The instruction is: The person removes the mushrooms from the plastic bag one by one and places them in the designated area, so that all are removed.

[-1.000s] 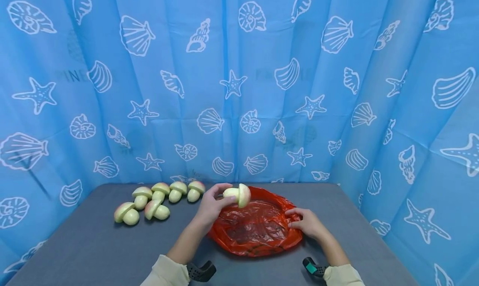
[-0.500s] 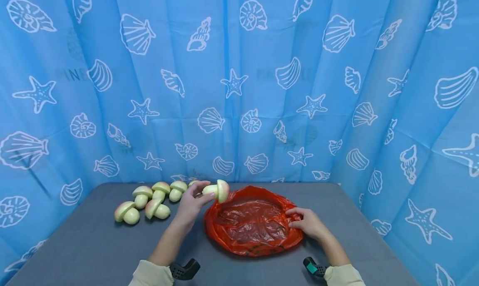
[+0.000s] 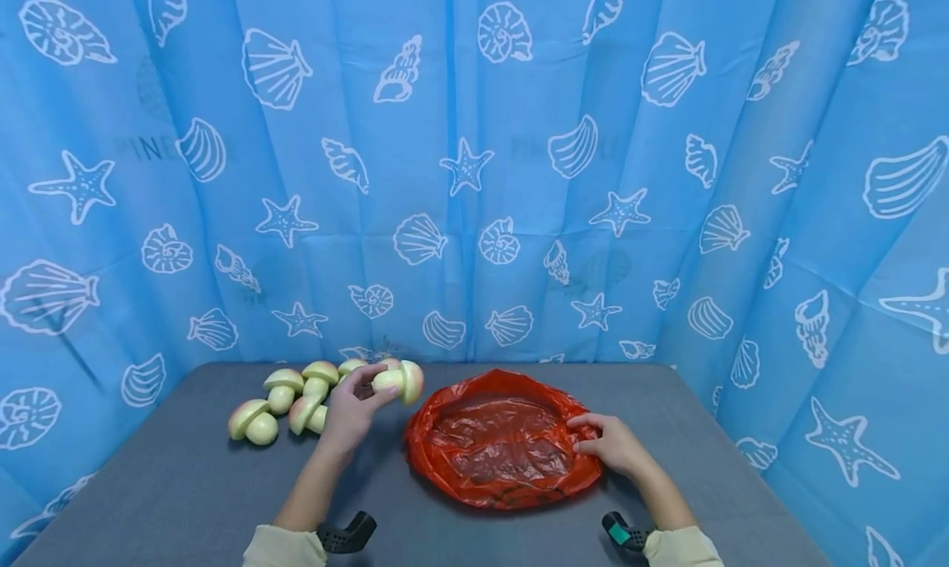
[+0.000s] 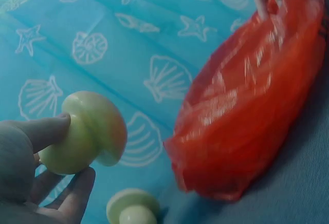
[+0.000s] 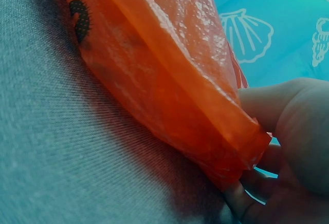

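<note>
My left hand (image 3: 347, 417) holds a pale green toy mushroom (image 3: 411, 382) by its stem, with the pinkish cap pointing right. In the left wrist view the thumb presses one side of that mushroom (image 4: 85, 131) and the fingers curl under the stem. A red plastic bag (image 3: 474, 494) lies spread on the table with its mouth open upward. At the bag's right edge, my right hand (image 3: 615, 447) pinches the rim. Close up in the right wrist view, the thumb (image 5: 262, 103) is on one side of the red film (image 5: 205, 136) and the fingers are partly hidden behind it.
Several more toy mushrooms (image 3: 260, 428) lie in a loose group on the left of the grey table (image 3: 185, 501), some partly hidden by my left hand. A blue shell-patterned curtain (image 3: 460, 287) hangs behind the table and along its sides.
My left hand, holding the mushroom, has moved left from above the bag to near the mushroom group. The bag's left side shows more fully. My right hand stays at the rim.
</note>
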A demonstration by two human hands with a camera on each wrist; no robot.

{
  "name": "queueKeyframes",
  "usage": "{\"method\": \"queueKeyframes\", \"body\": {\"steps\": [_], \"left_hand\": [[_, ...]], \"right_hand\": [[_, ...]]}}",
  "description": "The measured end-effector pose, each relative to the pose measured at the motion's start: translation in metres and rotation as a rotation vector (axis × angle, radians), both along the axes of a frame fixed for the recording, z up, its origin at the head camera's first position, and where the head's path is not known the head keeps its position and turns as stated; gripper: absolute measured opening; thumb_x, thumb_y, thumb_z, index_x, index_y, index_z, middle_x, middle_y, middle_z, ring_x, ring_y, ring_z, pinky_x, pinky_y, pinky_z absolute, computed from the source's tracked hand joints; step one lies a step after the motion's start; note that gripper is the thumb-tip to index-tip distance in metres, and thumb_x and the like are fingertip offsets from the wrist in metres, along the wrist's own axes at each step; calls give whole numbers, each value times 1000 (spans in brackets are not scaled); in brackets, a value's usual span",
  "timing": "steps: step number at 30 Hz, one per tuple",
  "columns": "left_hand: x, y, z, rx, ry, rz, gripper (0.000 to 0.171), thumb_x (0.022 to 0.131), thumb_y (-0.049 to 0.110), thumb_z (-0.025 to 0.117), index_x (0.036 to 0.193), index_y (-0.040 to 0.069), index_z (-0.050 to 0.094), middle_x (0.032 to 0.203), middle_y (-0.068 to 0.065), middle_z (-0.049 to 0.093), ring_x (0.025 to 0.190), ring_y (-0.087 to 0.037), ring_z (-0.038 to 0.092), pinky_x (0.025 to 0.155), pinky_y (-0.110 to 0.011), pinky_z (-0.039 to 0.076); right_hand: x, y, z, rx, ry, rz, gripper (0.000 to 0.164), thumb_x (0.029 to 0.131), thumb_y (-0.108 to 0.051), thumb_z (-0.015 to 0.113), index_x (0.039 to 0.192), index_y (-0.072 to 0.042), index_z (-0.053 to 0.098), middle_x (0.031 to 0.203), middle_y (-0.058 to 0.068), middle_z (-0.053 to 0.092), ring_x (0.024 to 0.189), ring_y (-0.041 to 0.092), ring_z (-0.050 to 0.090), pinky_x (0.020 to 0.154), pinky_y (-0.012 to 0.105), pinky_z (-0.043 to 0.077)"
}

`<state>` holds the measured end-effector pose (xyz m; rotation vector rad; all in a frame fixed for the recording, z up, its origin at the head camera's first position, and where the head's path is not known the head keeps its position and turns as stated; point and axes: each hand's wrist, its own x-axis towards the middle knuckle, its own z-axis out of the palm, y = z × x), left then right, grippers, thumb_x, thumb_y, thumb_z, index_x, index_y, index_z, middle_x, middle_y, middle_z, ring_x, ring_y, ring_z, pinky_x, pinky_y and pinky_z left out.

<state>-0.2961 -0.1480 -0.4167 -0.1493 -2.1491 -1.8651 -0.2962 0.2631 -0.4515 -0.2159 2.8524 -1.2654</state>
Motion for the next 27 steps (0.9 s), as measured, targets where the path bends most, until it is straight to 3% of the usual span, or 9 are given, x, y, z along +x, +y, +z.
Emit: {"method": "queueKeyframes", "body": {"steps": [6, 11, 17, 27], "left_hand": [[-6, -13, -9, -160, 29, 53, 49, 84, 25, 79, 125, 6, 63, 123, -10, 60, 108, -26, 57, 90, -40, 48], [-8, -22, -16, -352, 56, 126, 48, 84, 31, 78, 124, 9, 64, 122, -9, 63, 113, -28, 56, 90, -48, 47], [-9, -30, -26, -563, 103, 197, 44, 80, 30, 81, 118, 10, 68, 119, -12, 66, 112, -35, 58, 86, -52, 46], [-10, -29, -39, -769, 144, 230, 41, 77, 33, 83, 110, 13, 71, 110, -8, 68, 111, -36, 54, 94, -56, 38]], "right_hand": [[0, 0, -1, -4, 3, -2, 29, 86, -5, 71, 115, -6, 69, 126, 22, 56, 109, 37, 52, 86, 49, 51], [1, 0, 1, 0, 4, -1, 30, 86, -5, 71, 115, -6, 69, 127, 22, 56, 110, 37, 52, 88, 52, 49], [2, -2, 3, 9, 1, 4, 30, 86, -5, 71, 116, -6, 69, 127, 22, 56, 110, 37, 51, 87, 51, 50], [2, -2, 3, 23, -11, 0, 31, 86, -6, 71, 117, -6, 68, 129, 24, 54, 113, 41, 49, 91, 56, 46]]}}
